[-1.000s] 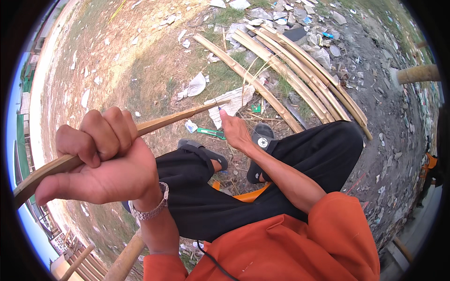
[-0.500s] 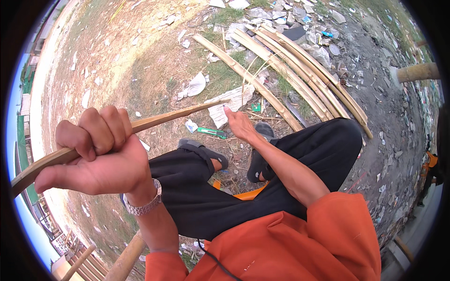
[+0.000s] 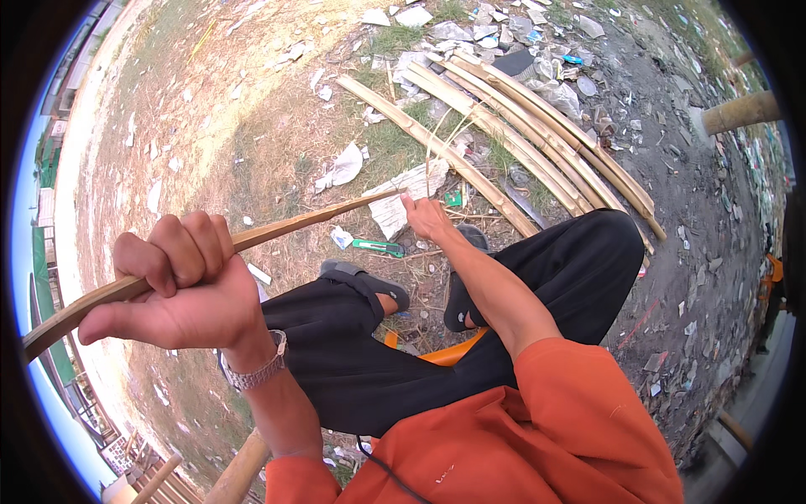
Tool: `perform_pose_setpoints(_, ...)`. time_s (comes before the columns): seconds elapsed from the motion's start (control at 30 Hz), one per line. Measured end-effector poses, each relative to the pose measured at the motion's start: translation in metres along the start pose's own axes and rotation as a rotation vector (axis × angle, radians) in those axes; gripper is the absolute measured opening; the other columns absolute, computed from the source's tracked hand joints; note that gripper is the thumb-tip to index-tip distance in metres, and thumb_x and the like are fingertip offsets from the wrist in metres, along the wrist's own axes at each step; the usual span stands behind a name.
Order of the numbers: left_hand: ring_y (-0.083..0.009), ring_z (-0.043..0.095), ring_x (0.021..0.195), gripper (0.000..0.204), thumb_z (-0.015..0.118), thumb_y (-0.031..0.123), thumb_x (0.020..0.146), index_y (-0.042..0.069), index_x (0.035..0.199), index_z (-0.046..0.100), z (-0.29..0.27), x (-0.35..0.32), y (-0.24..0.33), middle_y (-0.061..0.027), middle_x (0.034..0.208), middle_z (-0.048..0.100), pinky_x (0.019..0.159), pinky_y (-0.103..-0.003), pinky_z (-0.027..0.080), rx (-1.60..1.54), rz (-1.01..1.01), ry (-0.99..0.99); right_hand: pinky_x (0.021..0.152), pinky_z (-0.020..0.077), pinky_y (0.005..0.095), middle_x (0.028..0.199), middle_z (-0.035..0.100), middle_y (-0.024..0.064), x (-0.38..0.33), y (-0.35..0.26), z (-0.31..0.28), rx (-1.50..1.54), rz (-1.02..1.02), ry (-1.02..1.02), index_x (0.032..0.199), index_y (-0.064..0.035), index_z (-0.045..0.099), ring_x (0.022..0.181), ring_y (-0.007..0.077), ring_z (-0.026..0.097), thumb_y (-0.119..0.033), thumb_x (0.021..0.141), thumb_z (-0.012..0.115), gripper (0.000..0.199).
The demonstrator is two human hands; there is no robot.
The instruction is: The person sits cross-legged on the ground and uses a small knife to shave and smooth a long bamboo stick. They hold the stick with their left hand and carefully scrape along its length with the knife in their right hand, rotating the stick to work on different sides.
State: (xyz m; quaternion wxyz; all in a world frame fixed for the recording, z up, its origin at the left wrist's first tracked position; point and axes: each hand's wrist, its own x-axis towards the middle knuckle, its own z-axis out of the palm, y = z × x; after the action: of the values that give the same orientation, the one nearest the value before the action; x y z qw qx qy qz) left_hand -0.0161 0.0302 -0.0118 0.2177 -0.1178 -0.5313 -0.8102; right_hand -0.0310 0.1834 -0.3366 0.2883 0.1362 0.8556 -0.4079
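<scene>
Landmark: white, wrinkled flat sheet [image 3: 389,220] on littered ground [image 3: 277,160]. Long, narrow, brown bamboo strip [image 3: 294,224] slants up from the near left; its thin far tip overlaps the sheet in view. Left hand [image 3: 189,294], well left of the sheet: fingers clenched round the strip, thumb extended. Right hand [image 3: 430,220], at the sheet's near right: fingers curled beside the strip's tip; cannot tell whether they grip it. Green, elongated object [image 3: 379,248] lies just nearer than the sheet; pale split-bamboo lengths [image 3: 510,137] lie right of it.
</scene>
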Motion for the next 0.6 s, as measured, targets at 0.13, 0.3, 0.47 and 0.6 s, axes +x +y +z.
perform_pose_setpoints(0.13,-0.0067,0.008,0.042,0.061,0.039,0.072,0.073,0.016,0.057,0.021,-0.001,-0.001,0.001,0.0048,0.046,0.014,0.039,-0.025,0.007,-0.004,0.01,0.049,0.088,0.0366,0.0467,0.092,0.054,0.0352,0.003,0.015,0.012,0.033,-0.051,0.019,0.087,0.0125,0.059,0.095,0.0482,0.049,-0.051,0.088,0.026,0.071)
perform_pose_setpoints(0.3,-0.0066,0.009,0.041,0.06,0.042,0.071,0.073,0.016,0.058,0.023,-0.008,0.001,0.001,0.0049,0.046,0.014,0.039,-0.025,0.007,-0.052,0.001,0.013,0.09,0.0358,0.0459,0.098,0.051,0.0366,0.014,0.012,0.003,0.024,0.042,-0.073,0.094,0.0106,0.058,0.099,0.0468,0.048,-0.051,0.088,0.024,0.07)
perform_pose_setpoints(0.47,-0.0066,0.009,0.041,0.059,0.044,0.07,0.072,0.016,0.057,0.024,-0.007,0.0,-0.002,0.0051,0.046,0.015,0.039,-0.025,0.007,-0.073,-0.014,-0.045,0.09,0.0376,0.0454,0.1,0.052,0.0347,0.033,0.029,0.015,-0.047,0.101,-0.023,0.099,0.0082,0.058,0.1,0.0455,0.049,-0.05,0.088,0.025,0.067)
perform_pose_setpoints(0.6,-0.0065,0.008,0.041,0.059,0.037,0.07,0.076,0.016,0.057,0.024,-0.01,0.004,0.0,0.0047,0.045,0.015,0.038,-0.024,0.007,-0.075,0.008,-0.08,0.087,0.0417,0.0446,0.105,0.054,0.0299,0.041,0.03,0.019,-0.135,0.138,-0.027,0.102,0.0046,0.058,0.1,0.0402,0.053,-0.048,0.088,0.027,0.063)
